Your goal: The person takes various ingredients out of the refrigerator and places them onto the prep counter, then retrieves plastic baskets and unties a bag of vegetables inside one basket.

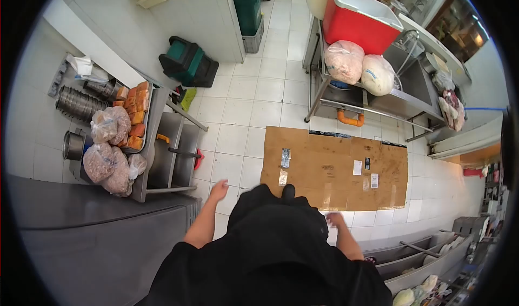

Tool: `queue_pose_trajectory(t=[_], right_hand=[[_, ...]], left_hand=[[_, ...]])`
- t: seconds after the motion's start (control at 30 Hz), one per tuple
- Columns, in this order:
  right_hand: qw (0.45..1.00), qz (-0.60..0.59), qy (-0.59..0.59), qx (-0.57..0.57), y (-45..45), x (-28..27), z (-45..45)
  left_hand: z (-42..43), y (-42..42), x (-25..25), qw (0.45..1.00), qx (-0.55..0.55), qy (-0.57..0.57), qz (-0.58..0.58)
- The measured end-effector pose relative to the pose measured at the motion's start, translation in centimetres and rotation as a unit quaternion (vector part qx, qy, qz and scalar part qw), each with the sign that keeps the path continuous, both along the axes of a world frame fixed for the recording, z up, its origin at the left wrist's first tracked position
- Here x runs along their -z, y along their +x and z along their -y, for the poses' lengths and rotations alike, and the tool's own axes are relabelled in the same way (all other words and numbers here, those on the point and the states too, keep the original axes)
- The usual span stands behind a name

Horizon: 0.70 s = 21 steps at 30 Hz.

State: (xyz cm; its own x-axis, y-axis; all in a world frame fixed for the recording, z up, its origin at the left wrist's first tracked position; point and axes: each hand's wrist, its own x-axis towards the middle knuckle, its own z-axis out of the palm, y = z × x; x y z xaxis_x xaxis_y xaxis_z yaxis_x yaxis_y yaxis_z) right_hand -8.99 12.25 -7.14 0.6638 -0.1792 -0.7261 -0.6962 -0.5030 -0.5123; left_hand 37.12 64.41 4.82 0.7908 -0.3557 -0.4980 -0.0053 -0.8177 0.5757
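Both arms hang at the sides of my black-clothed body, seen from above. My left hand [219, 190] is over the white tiled floor, left of my knees, touching nothing; its fingers look curled, but blur hides their exact shape. My right hand [335, 218] is near the front edge of a flattened cardboard sheet [335, 171] on the floor, close to my right side. Its fingers are small and partly blurred, and no held object shows. The cardboard has labels and tape on it. One dark shoe tip [289, 190] shows at its near edge.
A steel table [155, 138] at left bears bagged meat [100, 163] and a tray of orange blocks [135, 114]. A green-black bin [186, 63] stands behind. At right are a red cooler [357, 22], bags and a steel sink [413, 82]; grey cabinet [108, 252] near left.
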Motion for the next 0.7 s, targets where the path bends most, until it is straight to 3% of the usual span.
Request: queue_pose_trajectory(t=[0.03, 0.1, 0.13, 0.17, 0.2, 0.3, 0.43, 0.5, 0.57, 0.6, 0.63, 0.7], right_hand=[[0.983, -0.061, 0.039, 0.168, 5.6, -2.1, 3.1], [0.952, 0.005, 0.03, 0.305, 17.0, -9.1, 7.4], [0.944, 0.018, 0.058, 0.325, 22.0, -11.0, 9.9], [0.936, 0.046, 0.053, 0.344, 27.0, -15.0, 11.1], [0.936, 0.076, 0.054, 0.34, 31.1, -15.4, 12.8], [0.94, 0.155, 0.029, 0.302, 41.0, -18.2, 14.6], [0.956, 0.12, 0.034, 0.265, 49.9, -16.4, 13.7], [0.991, 0.09, -0.029, 0.097, 52.7, -13.5, 12.6], [0.992, 0.115, 0.013, 0.04, 55.5, -15.5, 11.0], [0.994, 0.1, 0.026, 0.027, 56.7, -14.6, 11.1], [0.996, 0.085, 0.037, 0.016, 57.8, -13.5, 11.5], [0.996, 0.057, 0.055, 0.036, 60.9, -14.0, 12.6]], left_hand=[[-1.9, -2.6, 2.9, 0.999, -0.004, 0.032, -0.023], [-4.2, -7.7, 5.4, 0.976, 0.072, 0.18, -0.094], [-9.5, -11.0, 12.5, 0.973, 0.099, 0.076, -0.193], [-10.1, -13.6, 9.7, 0.975, 0.079, 0.082, -0.189], [-9.0, -14.3, 5.8, 0.98, 0.051, 0.076, -0.179], [-7.1, -12.0, 2.9, 0.98, 0.025, 0.064, -0.188], [-3.4, -1.7, 4.0, 0.984, 0.022, 0.057, -0.166], [-1.3, 7.1, 6.5, 0.988, 0.03, 0.079, -0.13], [1.6, 17.5, 8.9, 0.983, 0.007, 0.138, -0.119], [4.2, 23.1, 5.0, 0.986, -0.026, 0.099, -0.131], [5.3, 27.9, 6.0, 0.989, -0.092, 0.024, -0.115], [8.6, 36.9, 4.1, 0.991, -0.118, -0.059, -0.027]])
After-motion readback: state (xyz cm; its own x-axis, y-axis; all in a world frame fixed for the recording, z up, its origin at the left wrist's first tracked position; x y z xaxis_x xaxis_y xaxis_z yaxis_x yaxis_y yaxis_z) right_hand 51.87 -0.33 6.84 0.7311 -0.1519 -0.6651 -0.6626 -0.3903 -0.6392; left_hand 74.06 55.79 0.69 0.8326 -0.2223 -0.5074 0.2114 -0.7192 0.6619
